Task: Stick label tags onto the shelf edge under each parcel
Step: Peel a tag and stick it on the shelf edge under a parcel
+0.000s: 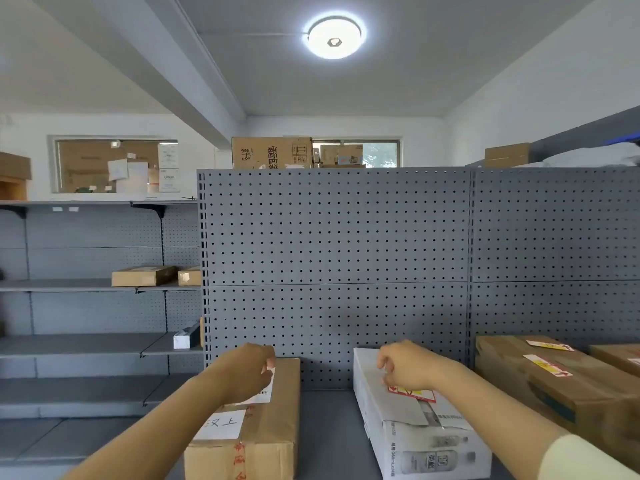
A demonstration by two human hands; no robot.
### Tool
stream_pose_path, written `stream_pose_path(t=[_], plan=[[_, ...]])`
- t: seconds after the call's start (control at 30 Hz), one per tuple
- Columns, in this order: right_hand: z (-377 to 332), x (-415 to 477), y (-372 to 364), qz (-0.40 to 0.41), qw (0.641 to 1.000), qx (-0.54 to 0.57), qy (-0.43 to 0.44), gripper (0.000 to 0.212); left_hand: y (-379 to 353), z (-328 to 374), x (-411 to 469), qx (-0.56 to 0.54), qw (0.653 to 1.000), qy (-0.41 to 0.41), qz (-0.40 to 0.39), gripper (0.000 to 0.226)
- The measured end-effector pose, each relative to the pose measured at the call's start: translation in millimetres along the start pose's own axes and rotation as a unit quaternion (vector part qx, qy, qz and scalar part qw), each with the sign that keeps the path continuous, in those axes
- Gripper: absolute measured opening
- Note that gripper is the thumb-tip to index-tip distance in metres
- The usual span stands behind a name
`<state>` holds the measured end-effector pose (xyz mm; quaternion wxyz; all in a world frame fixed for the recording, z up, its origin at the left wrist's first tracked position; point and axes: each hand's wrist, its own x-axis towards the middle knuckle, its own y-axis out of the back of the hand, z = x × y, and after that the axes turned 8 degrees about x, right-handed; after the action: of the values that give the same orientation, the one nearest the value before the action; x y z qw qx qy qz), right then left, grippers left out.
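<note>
My left hand [244, 370] is closed over a white label [265, 389] lying on top of a long brown parcel [273, 424], near its far end. A second white label [221, 424] with handwriting sits nearer me on that parcel. My right hand [407, 370] rests with curled fingers on a white parcel [415, 441], pinching at a red and yellow sticker [412, 394] on its top. Both parcels lie on a grey shelf [327, 427]. The shelf's front edge is out of view.
A grey pegboard back panel [339, 244] rises behind the parcels. A large brown box [557, 386] with stickers stands to the right. Left of the unit run grey wall shelves [86, 344] carrying a few small boxes [143, 276]. More cartons [272, 152] sit above the pegboard.
</note>
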<state>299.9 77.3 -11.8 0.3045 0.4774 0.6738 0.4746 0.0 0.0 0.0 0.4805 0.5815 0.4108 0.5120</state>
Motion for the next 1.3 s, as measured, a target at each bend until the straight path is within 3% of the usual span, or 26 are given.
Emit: stream_pose_path(t=[0.3, 1.13, 1.3], plan=[[59, 24, -5, -0.033, 0.994, -0.032, -0.096, 0.033, -14, -7, 8, 0.003, 1.0, 0.011, -0.006, 0.025], [57, 64, -16, -0.107, 0.992, 0.046, -0.056, 0.035, -22, -10, -17, 0.028, 0.997, 0.053, -0.046, 0.027], [50, 63, -18, -0.076, 0.997, -0.016, -0.022, 0.014, -20, -13, -25, 0.043, 0.996, 0.045, -0.063, 0.028]])
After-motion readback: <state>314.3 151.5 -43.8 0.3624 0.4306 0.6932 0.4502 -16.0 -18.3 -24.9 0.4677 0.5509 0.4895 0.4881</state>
